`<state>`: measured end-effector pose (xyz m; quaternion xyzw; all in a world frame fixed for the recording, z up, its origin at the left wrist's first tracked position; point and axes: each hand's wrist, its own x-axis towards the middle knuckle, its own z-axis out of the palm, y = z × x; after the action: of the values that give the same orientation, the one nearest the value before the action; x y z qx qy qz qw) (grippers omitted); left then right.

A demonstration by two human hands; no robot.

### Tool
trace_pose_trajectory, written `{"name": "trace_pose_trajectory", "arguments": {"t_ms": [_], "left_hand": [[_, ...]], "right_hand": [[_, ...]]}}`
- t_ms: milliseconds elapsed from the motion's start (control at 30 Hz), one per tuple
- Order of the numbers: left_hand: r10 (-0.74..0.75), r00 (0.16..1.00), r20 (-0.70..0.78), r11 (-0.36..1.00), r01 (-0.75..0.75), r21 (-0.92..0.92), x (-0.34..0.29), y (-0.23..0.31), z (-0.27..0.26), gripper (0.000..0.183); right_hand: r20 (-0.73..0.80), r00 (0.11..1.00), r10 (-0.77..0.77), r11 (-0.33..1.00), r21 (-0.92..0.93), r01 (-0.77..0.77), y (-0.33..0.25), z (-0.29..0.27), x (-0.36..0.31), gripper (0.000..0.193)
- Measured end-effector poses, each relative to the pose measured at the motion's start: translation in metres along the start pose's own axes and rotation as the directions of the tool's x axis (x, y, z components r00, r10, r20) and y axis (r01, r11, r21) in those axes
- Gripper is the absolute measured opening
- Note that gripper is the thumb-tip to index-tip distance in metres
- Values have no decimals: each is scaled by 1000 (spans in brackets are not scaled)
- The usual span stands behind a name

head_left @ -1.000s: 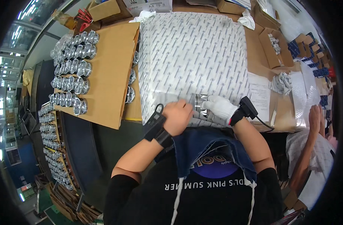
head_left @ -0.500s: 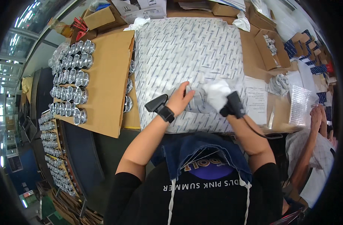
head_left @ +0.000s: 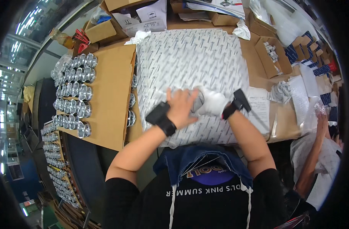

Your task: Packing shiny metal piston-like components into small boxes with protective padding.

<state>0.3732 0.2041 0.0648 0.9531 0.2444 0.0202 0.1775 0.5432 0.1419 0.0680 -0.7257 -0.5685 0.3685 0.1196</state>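
A stack of thin white printed wrapping paper (head_left: pixel 193 53) lies in front of me. Low on it, between my hands, sits a shiny round metal part (head_left: pixel 198 100), partly hidden by fingers and paper. My right hand (head_left: pixel 213 102), in a white glove, closes round the part's right side. My bare left hand (head_left: pixel 181 106) is spread out, its fingers over the paper at the part's left side and the thumb stretched toward me. Both wrists carry black strapped devices. Motion blurs the fingertips.
To the left, rows of chrome parts (head_left: pixel 80 91) stand on a cardboard sheet (head_left: pixel 111 87). At right are an open carton (head_left: pixel 275 66) holding small wrapped pieces, a crumpled paper bundle (head_left: pixel 281 92) and bubble wrap (head_left: pixel 302 95). A co-worker's arm (head_left: pixel 315 152) reaches in there.
My left hand has gone from partly curled to spread out, beside the part. My gloved right hand has moved left and a little nearer to me. The whole view has shifted slightly.
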Motion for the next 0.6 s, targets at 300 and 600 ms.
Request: {"name": "trace_pose_trajectory", "arguments": {"t_ms": [300, 600], "left_hand": [[43, 928, 369, 881, 139, -452, 21, -25, 15, 86], [163, 953, 256, 904, -40, -426, 11, -27, 23, 80]], "right_hand": [[-114, 965, -235, 765, -634, 112, -15, 26, -22, 70], [-5, 973, -231, 871, -448, 204, 5, 21, -33, 83]]}}
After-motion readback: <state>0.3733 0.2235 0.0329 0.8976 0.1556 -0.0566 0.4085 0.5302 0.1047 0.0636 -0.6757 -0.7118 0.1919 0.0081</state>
